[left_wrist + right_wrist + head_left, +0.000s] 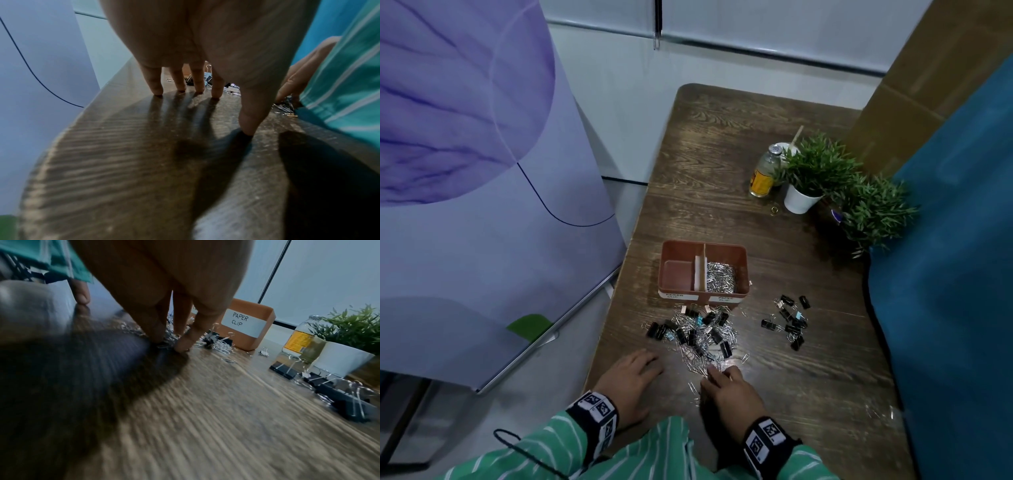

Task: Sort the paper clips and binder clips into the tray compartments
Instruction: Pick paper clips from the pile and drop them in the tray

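Note:
A brown two-part tray stands mid-table; its wall bears a "PAPER CLIP" label. The right compartment holds silver paper clips, and the left compartment shows a bare floor. In front lies a mixed pile of paper clips and black binder clips. A separate group of binder clips lies to the right. My right hand pinches paper clips at the pile's near edge between thumb and fingers. My left hand rests on the table left of the pile, fingers straight, holding nothing.
A glass bottle, two potted plants and a small ring stand at the back right. Blue fabric borders the table's right side, and a purple panel stands off the left edge. Stray clips lie front right.

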